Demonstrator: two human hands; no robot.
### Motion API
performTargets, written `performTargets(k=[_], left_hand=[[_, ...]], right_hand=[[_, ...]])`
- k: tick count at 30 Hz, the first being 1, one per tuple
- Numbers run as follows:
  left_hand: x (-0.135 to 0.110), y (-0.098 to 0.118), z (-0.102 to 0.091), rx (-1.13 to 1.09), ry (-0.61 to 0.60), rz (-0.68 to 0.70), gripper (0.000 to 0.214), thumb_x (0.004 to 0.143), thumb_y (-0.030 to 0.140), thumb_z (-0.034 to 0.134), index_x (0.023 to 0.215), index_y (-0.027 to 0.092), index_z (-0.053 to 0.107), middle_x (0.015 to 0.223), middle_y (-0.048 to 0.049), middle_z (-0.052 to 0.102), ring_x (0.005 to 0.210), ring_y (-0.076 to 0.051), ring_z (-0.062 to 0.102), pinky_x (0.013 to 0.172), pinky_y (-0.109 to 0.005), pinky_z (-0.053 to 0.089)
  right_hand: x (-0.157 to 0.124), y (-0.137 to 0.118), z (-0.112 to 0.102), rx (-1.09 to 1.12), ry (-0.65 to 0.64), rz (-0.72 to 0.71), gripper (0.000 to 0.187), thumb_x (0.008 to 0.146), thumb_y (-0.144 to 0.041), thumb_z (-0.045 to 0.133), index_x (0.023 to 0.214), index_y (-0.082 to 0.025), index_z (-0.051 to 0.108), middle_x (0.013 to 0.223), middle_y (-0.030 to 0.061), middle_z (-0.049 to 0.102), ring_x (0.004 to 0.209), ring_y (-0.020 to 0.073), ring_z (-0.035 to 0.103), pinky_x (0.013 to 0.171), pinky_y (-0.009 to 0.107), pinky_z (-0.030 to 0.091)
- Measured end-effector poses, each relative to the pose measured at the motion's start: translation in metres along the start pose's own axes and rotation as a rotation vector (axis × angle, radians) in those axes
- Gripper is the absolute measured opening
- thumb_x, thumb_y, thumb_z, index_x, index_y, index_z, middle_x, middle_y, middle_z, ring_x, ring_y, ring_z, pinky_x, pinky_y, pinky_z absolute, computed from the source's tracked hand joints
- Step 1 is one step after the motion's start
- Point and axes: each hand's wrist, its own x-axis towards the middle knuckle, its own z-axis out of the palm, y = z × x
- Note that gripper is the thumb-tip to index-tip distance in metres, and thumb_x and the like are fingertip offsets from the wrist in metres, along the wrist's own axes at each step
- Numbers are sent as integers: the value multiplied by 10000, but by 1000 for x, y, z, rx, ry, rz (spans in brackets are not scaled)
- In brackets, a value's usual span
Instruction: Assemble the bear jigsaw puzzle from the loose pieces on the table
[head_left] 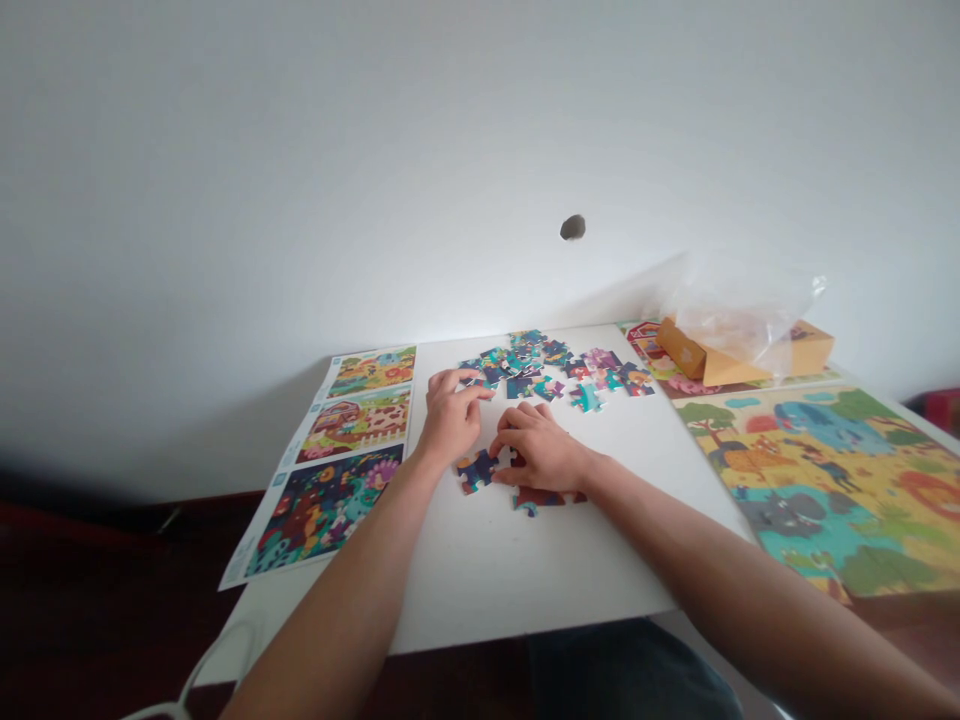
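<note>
Dark puzzle pieces (476, 472) lie on the table (465, 600), under and beside the right hand (544, 448), its fingers half curled. The left hand (452, 420) bends parted fingers at the edge of the scattered pile (527, 352); I cannot tell what either holds.

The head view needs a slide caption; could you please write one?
Left hand and right hand among puzzle pieces on a white table, with a picture sheet at left.
</note>
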Motion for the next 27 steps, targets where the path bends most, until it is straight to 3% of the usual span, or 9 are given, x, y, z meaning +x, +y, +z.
performTargets(k=[7,13,16,21,27], left_hand=[[1,-1,1,-31,19,-96,356,760,78,495,851,262,786,1178,-29,656,1173,-262,513,1099,-482,398],[-1,-6,4,-47,-190,-158,265,657,109,521,551,224,734,1230,-37,655,1219,-320,462,1096,-542,368],[-2,-5,3,-42,-277,-111,226,666,168,538,555,226,726,1260,-17,644,1240,-324,447,1093,-539,355],[-4,-1,2,-24,-323,-71,149,663,212,583,648,235,730,1275,-11,628,1276,-346,411,1066,-557,350],[-3,1,1,-7,-316,-111,158,661,173,579,649,233,725,1291,-17,619,1291,-351,395,1060,-554,345]], right_hand=[[1,6,-1,-36,76,-25,304,793,-433,764,996,-213,712,1061,67,585,991,229,461,876,368,311],[1,11,-4,-152,130,91,152,844,-328,688,925,-202,711,1035,75,600,993,241,474,886,396,296],[1,12,-5,-179,120,166,168,866,-360,658,899,-207,719,1028,82,594,997,248,472,900,409,298],[-1,13,-5,-157,93,182,259,884,-357,635,1109,-265,725,1059,77,585,1002,243,474,893,403,306],[0,14,-5,-144,114,142,156,881,-350,666,906,-242,776,1026,69,592,975,226,472,865,382,296]])
